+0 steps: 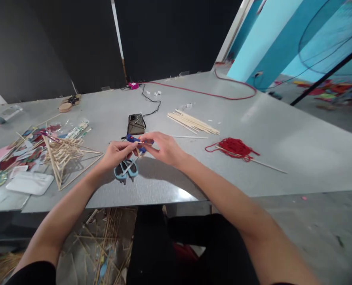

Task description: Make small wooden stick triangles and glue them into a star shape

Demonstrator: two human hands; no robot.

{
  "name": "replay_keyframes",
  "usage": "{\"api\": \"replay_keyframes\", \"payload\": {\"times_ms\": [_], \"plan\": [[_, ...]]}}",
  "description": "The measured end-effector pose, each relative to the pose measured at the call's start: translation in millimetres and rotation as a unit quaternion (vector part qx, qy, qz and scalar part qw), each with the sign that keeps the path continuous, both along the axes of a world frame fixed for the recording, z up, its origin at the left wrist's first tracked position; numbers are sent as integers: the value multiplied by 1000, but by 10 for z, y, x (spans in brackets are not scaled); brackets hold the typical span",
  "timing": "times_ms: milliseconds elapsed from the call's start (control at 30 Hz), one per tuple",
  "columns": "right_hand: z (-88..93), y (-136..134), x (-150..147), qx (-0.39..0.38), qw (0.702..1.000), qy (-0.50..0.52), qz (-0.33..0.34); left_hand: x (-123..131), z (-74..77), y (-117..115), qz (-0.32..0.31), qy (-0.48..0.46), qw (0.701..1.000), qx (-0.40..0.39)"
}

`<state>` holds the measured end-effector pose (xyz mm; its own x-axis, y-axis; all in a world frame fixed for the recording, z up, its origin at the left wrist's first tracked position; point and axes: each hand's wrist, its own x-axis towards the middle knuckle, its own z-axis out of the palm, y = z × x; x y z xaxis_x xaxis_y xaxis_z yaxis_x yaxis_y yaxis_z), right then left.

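Observation:
My left hand [119, 152] and my right hand [164, 148] meet above the table's front part, fingertips nearly touching. Each is closed in a pinch at a short, thin wooden stick [139, 142]; fingers cover part of it. Right behind and under the fingers lies a dark blue tool [131, 137] with a bit of orange, mostly hidden, so its kind is unclear. Closer to the table edge, below my fingers, is a light blue two-looped object [126, 170], scissor-like, with a pale stick across it. A phone [136, 124] with a black cable lies just beyond my hands.
Loose wooden sticks [193, 122] and red yarn [233, 148] around a stick lie to the right. On the left are a triangular stick frame [55, 162], a stick pile, paper scraps and a white case [30, 183]. A red cord [199, 92] crosses the back.

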<state>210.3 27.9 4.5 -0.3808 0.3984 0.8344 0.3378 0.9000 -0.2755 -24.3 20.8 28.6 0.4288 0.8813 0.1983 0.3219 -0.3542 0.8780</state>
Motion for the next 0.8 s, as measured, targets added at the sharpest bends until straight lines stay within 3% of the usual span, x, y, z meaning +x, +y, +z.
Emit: {"api": "replay_keyframes", "payload": {"times_ms": [233, 433, 600, 800], "plan": [[-125, 18, -32, -149, 986, 71, 24, -4, -79, 68, -22, 105, 977, 185], [-142, 6, -53, -205, 971, 123, 11, -11, -99, 46, -2, 105, 977, 185], [-159, 77, -9, -239, 949, 206, -24, -74, -87, 63, 101, -6, 983, 152], [-185, 157, -11, -286, 910, 299, -2, -187, -96, 211, 226, -133, 955, 140]]}}
